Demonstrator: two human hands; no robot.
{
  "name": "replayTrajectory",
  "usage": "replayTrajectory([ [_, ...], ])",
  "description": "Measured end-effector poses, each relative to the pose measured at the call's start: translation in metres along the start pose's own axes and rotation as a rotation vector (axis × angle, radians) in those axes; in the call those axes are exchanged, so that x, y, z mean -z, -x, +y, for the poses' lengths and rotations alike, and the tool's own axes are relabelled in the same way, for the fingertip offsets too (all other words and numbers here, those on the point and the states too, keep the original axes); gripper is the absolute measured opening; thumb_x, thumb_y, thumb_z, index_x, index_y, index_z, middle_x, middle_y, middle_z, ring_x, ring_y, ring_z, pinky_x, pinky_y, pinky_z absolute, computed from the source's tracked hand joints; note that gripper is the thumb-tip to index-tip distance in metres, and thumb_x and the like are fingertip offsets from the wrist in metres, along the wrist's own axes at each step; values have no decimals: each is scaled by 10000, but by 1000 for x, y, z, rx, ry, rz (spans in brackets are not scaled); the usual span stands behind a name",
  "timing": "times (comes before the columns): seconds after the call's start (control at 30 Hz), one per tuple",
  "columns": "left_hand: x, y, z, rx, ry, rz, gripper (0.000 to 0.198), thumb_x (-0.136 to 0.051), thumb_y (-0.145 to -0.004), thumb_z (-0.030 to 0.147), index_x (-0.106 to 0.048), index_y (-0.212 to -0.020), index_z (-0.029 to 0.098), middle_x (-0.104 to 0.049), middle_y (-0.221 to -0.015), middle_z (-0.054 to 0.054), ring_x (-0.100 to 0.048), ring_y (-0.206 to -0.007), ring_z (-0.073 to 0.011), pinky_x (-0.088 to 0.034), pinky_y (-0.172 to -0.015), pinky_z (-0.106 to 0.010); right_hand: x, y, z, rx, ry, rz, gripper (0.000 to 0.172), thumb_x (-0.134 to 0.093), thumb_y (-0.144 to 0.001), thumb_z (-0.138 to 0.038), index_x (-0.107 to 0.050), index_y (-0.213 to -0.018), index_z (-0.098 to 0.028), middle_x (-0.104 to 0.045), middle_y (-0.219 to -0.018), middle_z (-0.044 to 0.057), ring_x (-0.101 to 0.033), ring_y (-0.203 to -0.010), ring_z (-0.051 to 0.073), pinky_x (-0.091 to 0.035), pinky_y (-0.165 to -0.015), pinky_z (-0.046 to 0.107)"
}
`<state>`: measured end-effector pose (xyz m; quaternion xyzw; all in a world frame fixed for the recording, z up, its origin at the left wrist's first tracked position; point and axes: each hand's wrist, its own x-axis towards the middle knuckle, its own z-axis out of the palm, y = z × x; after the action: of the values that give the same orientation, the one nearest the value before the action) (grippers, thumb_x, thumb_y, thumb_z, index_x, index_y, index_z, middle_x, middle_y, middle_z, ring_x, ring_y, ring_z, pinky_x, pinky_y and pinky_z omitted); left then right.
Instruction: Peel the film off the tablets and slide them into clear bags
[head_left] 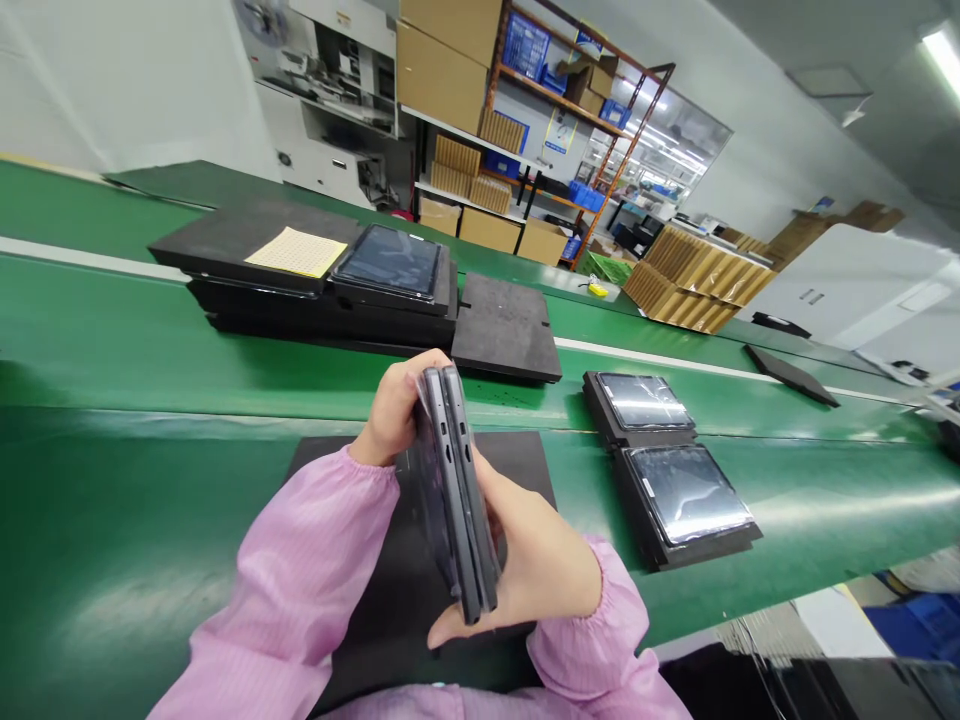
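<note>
Two dark tablets (459,500) are held face to face on edge, their port-lined sides turned up toward me. My left hand (397,405) grips them at the far end, fingers closed round the corner. Around the near end wraps my right hand (532,550), its thumb at the lower corner and its fingers partly hidden behind the tablets. Under both hands lies a black foam mat (517,455) on the green bench.
Right of my hands, two film-covered tablets (686,490) rest on black foam trays. Beyond, a stack of black foam trays (300,305) carries another tablet (394,262) and a yellow label sheet (297,252). A foam pad (504,325) lies beside it. Cardboard dividers (694,280) stand farther back.
</note>
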<state>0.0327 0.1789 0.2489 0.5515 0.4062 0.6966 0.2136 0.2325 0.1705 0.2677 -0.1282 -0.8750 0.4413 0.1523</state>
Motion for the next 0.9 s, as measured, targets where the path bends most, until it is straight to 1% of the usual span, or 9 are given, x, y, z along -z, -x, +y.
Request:
replayTrajectory([
  [0.07, 2, 0, -4, -34, -23, -20, 549, -468, -828, 724, -559, -692, 200, -462, -516, 30, -420, -488, -143, -339, -489, -295, 2, -2, -1, -57, 0, -33, 1363, -882, -526, -631, -138, -1578, -185, -660, -1146, 108, -691, -954, 294, -593, -790, 362],
  [0.13, 2, -1, -8, -57, -43, -41, 598, -446, -823, 749, -618, -759, 180, -456, -514, 25, -476, -529, -164, -367, -515, -299, 4, -4, -4, -93, -1, -36, 1393, -887, -486, -646, -141, -1576, -204, -655, -1142, 95, -677, -983, 297, -583, -823, 366],
  [0.27, 1, -1, -11, -45, -34, -63, 704, -394, -822, 785, -691, -823, 146, -557, -589, -27, -559, -625, -198, -406, -557, -306, 6, -6, -8, -144, 14, -57, 1472, -897, -426, -657, -101, -1581, -211, -668, -983, 43, -672, -800, 250, -585, -727, 345],
  [0.33, 1, -1, -10, -49, -23, -64, 722, -398, -817, 789, -710, -833, 138, -599, -628, -43, -569, -631, -196, -415, -566, -305, 6, -5, -8, -150, 13, -64, 1493, -898, -414, -660, -87, -1583, -209, -663, -946, 30, -661, -762, 236, -580, -707, 334],
  [0.5, 1, -1, -9, -68, -41, -82, 749, -401, -822, 778, -739, -919, 117, -627, -636, -45, -544, -574, -176, -424, -572, -310, 7, -4, -7, -125, -14, -64, 1491, -890, -427, -668, -70, -1584, -207, -664, -1022, 57, -669, -886, 273, -570, -770, 342],
  [0.6, 1, -1, -10, -67, -62, -75, 761, -391, -824, 777, -743, -938, 112, -645, -669, -59, -552, -592, -180, -418, -566, -308, 8, -4, -8, -135, 5, -70, 1490, -898, -435, -650, -58, -1583, -207, -659, -994, 46, -666, -826, 250, -565, -748, 332],
  [0.67, 1, 0, -11, -55, -74, -70, 732, -390, -840, 746, -743, -945, 113, -655, -686, -65, -553, -597, -181, -412, -556, -306, 8, -4, -9, -143, 28, -73, 1494, -912, -430, -624, -55, -1582, -209, -648, -948, 25, -648, -746, 217, -561, -721, 320],
  [0.77, 1, 0, -12, -43, -91, -66, 574, -454, -864, 607, -742, -948, 117, -665, -706, -62, -553, -604, -174, -407, -554, -298, 10, -4, -10, -149, 45, -76, 1493, -929, -424, -587, -57, -1579, -221, -625, -882, -11, -612, -667, 177, -554, -689, 298],
  [0.9, 1, 0, -13, -28, -115, -51, 461, -498, -843, 500, -742, -944, 122, -675, -735, -65, -556, -623, -174, -401, -549, -294, 11, -4, -9, -145, 37, -77, 1490, -940, -423, -557, -55, -1577, -234, -633, -895, -10, -609, -668, 170, -553, -677, 287],
])
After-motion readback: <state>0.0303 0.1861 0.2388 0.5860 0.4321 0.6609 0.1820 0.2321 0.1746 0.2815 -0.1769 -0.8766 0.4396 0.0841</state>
